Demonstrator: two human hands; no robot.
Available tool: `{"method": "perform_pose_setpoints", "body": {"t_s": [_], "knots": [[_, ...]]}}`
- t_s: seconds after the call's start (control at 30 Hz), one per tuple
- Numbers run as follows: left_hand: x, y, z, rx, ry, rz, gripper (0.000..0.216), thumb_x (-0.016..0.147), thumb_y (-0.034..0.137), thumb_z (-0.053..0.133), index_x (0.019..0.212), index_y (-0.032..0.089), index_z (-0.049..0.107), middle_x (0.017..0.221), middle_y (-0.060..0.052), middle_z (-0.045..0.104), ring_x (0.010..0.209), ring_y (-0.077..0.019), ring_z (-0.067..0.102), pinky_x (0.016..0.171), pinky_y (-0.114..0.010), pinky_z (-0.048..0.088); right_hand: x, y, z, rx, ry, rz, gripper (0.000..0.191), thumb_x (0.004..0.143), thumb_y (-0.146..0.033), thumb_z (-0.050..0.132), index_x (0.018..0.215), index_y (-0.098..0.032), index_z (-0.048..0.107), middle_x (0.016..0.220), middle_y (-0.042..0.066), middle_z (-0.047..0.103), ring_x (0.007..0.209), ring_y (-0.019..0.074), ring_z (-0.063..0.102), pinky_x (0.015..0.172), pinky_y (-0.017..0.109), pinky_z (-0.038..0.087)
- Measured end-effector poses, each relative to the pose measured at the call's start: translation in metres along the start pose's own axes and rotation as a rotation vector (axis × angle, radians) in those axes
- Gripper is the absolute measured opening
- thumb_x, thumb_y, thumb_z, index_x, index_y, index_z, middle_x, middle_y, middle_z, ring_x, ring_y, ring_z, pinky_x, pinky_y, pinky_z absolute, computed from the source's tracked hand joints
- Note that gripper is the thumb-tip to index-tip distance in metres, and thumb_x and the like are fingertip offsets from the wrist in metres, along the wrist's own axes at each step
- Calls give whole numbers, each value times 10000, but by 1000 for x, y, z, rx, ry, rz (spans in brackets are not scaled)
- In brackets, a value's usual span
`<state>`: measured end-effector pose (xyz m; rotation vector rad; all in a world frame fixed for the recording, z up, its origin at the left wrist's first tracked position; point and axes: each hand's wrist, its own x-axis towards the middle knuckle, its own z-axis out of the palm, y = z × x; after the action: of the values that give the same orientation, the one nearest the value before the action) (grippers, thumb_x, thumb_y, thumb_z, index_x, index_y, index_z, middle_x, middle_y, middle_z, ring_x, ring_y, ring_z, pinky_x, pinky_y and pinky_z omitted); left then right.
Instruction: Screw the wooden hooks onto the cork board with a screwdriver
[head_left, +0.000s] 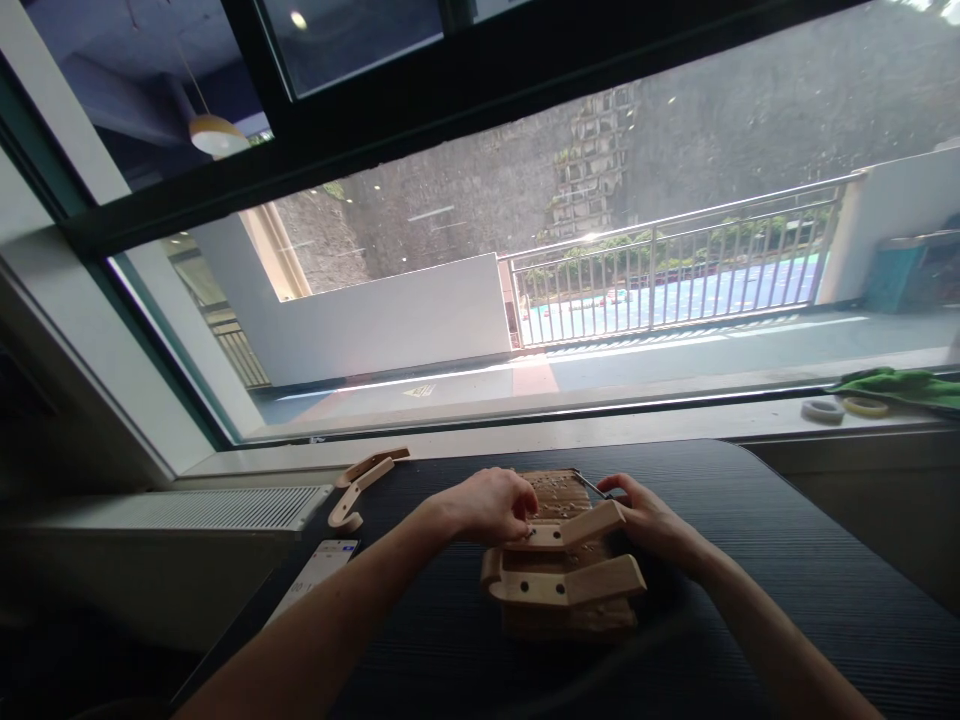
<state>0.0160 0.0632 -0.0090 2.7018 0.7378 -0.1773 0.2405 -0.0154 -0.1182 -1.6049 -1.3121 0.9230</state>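
Two pale, bent wooden pieces lie side by side across a rough brown slab on the dark table. Two dark round spots show on the nearer wooden piece and on the farther wooden piece. My left hand is closed, its fingertips pinched at the left spot of the farther piece; whatever is between them is too small to make out. A thin metal tool sticks out from the closed fingers of my right hand, its tip over the slab's far right corner. Small bits are scattered on the slab.
Two more bent wooden pieces lie at the table's far left, near a phone partly behind my left forearm. On the windowsill at right sit tape rolls and a green cloth. A radiator stands left.
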Motion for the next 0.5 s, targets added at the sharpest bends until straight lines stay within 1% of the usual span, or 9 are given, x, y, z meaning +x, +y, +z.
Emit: {"method": "perform_pose_setpoints", "body": {"t_s": [0.13, 0.27, 0.4, 0.5], "knots": [[-4, 0, -8, -56, 14, -26, 263, 733, 254, 570, 961, 183, 677, 876, -13, 682, 747, -138, 599, 620, -203, 432, -1, -4, 0, 40, -28, 28, 357, 782, -395, 522, 1037, -145, 499, 933, 89, 680, 852, 224, 647, 690, 290, 508], [-1, 6, -5, -63, 7, 1, 259, 723, 332, 612, 921, 190, 700, 864, -16, 691, 761, -149, 611, 658, -217, 436, 0, -2, -1, 63, -55, 34, 340, 775, -388, 542, 1020, -157, 504, 956, 88, 678, 848, 212, 651, 685, 275, 513], [4, 11, 2, -30, 8, 15, 185, 733, 263, 585, 833, 191, 724, 807, -12, 700, 787, -155, 612, 715, -229, 433, 2, 1, -2, 67, -74, 39, 342, 790, -406, 529, 1033, -167, 502, 938, 79, 683, 820, 204, 656, 667, 275, 517], [5, 9, 2, -17, 15, 1, 181, 727, 206, 566, 809, 188, 726, 805, -10, 702, 783, -149, 611, 749, -236, 432, 2, 1, -2, 53, -56, 31, 330, 785, -403, 537, 1015, -168, 518, 935, 75, 680, 840, 205, 647, 684, 274, 510]]}}
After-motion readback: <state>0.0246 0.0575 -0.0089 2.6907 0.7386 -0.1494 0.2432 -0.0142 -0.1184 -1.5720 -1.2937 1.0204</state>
